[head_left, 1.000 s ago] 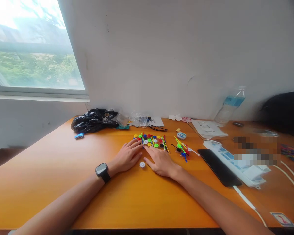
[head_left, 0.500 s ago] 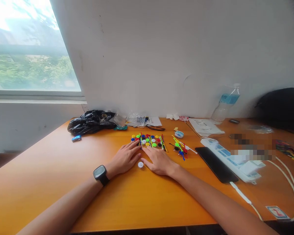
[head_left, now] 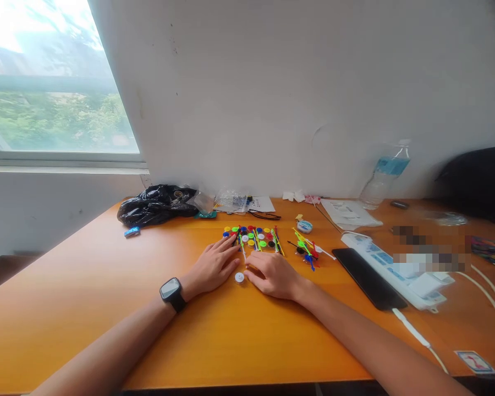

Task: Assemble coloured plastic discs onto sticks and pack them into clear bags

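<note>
Between my flat left hand (head_left: pixel 209 268) and curled right hand (head_left: pixel 274 273) sits 1 white disc (head_left: pixel 239 278). A white stick (head_left: pixel 243 253) ends by my right fingertips; I can't tell if it's pinched. Light touches should spare the coloured discs (head_left: pixel 251 243) beyond.

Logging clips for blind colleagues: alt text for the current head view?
A left hand and a right hand flank a white disc on a desk, near coloured discs and sticks; a phone and power strip lie at right.
</note>
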The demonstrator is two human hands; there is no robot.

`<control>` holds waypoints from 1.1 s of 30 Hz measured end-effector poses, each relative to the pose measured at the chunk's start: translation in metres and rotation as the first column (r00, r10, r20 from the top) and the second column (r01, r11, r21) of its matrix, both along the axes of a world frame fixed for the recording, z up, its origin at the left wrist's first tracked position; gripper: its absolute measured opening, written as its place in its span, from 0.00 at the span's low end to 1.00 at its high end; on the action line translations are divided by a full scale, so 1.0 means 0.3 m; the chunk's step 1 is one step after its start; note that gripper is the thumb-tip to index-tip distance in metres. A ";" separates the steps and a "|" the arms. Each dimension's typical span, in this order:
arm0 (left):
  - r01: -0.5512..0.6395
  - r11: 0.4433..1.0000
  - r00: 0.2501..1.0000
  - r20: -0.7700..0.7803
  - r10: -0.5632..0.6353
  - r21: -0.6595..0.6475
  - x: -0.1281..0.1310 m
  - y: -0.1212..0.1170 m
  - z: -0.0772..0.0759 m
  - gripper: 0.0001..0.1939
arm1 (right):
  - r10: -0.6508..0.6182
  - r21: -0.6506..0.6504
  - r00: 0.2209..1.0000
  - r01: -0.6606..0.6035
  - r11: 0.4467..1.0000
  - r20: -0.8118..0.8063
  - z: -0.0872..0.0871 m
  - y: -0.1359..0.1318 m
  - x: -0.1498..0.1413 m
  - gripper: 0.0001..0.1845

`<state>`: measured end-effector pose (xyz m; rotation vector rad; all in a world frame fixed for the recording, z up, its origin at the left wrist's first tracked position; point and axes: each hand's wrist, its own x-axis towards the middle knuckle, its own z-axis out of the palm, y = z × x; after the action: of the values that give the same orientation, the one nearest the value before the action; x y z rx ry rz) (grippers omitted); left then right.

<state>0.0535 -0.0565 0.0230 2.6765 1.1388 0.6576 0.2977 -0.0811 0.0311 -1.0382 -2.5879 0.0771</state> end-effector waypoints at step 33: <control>0.386 0.897 0.898 0.312 -0.312 -0.214 -0.011 -0.071 0.077 0.10 | 0.071 -0.131 0.971 -0.102 0.986 -0.228 0.007 0.018 0.033 0.06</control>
<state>0.0503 -0.0777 0.0462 2.3763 0.5991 0.7130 0.3076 -0.0756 0.0334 -0.9055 -2.4492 0.3825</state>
